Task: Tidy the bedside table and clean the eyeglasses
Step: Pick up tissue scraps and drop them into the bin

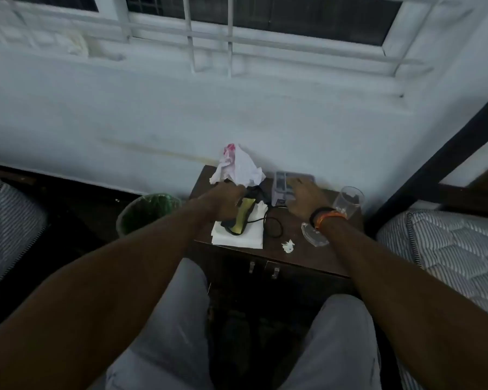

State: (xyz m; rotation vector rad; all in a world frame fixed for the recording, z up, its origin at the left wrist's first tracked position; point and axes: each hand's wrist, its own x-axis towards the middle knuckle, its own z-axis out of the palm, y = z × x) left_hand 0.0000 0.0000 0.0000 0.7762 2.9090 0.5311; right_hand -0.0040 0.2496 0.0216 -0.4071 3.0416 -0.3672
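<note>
So the table (pixel 307 249) is a dark little bedside one against the wall, pretty cluttered. Eyeglasses: I honestly can't pick them out. There's a clear plastic thing (pixel 313 235) near the front right edge, half under my right wrist, too blurry to say what it is.

My left hand (pixel 226 201) is curled tight around a crumpled white paper (pixel 238 167) with pink marks, holding it up over the back left of the table. Right hand (pixel 303 197) is spread, fingers pretty much straight, resting on a grey box (pixel 282 182) by the wall, not gripping it.

Under my left hand there's a yellow-and-black gadget (pixel 243 218) lying on white tissues (pixel 237 236), with a black cable (pixel 273 226) looping beside it. Small paper scrap (pixel 288 245) near the front, clear glass (pixel 348 201) at the right edge. Green bin (pixel 145 212) on the floor, left of the table.
</note>
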